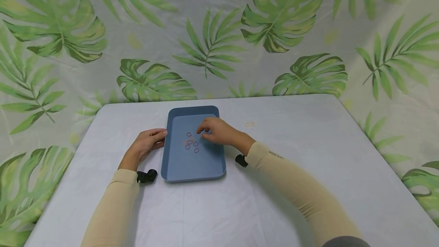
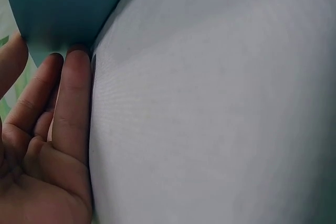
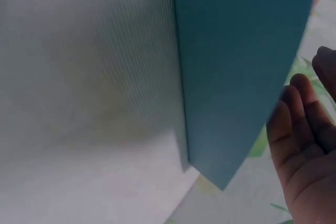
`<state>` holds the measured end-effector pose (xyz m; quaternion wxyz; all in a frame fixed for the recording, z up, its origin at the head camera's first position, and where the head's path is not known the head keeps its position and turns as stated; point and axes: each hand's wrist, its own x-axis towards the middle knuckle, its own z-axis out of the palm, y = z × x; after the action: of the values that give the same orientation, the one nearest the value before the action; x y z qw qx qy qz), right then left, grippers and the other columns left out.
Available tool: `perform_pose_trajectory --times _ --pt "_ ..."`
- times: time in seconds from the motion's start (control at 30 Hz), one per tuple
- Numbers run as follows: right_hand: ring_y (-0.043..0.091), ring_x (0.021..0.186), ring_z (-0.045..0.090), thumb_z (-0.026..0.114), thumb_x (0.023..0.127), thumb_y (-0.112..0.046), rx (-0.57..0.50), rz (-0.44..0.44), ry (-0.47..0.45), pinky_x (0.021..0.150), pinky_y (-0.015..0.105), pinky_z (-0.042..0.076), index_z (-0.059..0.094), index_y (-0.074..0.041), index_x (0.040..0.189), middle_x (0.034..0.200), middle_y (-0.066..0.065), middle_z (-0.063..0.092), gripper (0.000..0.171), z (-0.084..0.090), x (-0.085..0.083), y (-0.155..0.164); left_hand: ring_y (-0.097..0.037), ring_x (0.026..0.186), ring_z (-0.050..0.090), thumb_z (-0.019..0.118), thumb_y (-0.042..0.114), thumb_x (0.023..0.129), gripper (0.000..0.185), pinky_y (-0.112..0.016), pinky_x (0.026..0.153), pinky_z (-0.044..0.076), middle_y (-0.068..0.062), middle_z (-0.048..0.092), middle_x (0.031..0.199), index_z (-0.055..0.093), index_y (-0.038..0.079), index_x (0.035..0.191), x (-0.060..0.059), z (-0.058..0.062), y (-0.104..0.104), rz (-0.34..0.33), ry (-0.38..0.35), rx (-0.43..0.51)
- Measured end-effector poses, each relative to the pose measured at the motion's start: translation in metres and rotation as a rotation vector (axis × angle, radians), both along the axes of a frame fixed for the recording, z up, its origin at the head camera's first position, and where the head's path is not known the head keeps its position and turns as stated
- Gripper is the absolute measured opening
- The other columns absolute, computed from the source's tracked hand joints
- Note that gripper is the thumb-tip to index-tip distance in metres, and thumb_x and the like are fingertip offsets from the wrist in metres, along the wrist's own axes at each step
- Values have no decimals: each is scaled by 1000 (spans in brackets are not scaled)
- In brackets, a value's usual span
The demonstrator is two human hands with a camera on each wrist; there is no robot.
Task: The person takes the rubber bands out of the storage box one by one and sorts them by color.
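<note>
From the head view, a blue tray (image 1: 178, 163) sits in the middle of the bench (image 1: 308, 186). Small rubber bands (image 1: 191, 143) lie inside the tray, some dark red and some pale, close together near its middle. The right hand (image 1: 219, 132) hangs over the tray, just right of the bands. Its fingers (image 1: 203, 129) bend down toward the bands, but you cannot tell if they pinch one. The left hand (image 1: 145, 144) lies on the bench, right beside the tray's left wall. Its fingers are loose and touch the wall without wrapping round it. Two pale rings (image 1: 250, 124) lie on the bench, well to the right of the tray. A leaf-print cloth (image 1: 219, 37) hangs behind the tray.

From the left wrist view, the left hand's fingers (image 2: 71, 103) are straight, and their tips press the tray's blue wall (image 2: 63, 3). The white bench top (image 2: 220, 108) fills the rest.

From the right wrist view, the tray (image 3: 236, 66) shows as a wide blue shape. The right hand (image 3: 307, 150) is beside it, its fingers gently bent. The bands cannot be seen here.
</note>
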<state>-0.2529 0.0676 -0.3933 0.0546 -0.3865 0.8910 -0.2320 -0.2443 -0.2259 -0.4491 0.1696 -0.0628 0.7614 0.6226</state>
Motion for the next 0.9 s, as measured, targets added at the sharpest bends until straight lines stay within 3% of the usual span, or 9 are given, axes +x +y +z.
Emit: perform_pose_trajectory --times 0.27,0.6,0.9 --pt "23 100 65 65 93 -8 -4 -3 14 88 32 56 75 -8 108 107 8 68 18 -19 0 -12 7 92 63 59 29 101 58 -15 89 58 -19 52 145 43 -2 148 1 0 1 -7 -2 3" --pt "16 92 59 70 92 -16 113 16 61 85 32 53 77 -18 100 99 2 67 11 -29 8 -15 7 93 63 59 30 101 58 -16 90 58 -22 46 150 44 -1 148 -1 1 1 -9 -8 6" --pt "16 95 60 71 92 -22 164 7 69 85 32 53 77 -20 100 101 0 67 11 -32 8 -19 8 91 63 61 29 100 58 -16 88 59 -15 55 139 45 -2 147 0 1 0 -6 -7 22"
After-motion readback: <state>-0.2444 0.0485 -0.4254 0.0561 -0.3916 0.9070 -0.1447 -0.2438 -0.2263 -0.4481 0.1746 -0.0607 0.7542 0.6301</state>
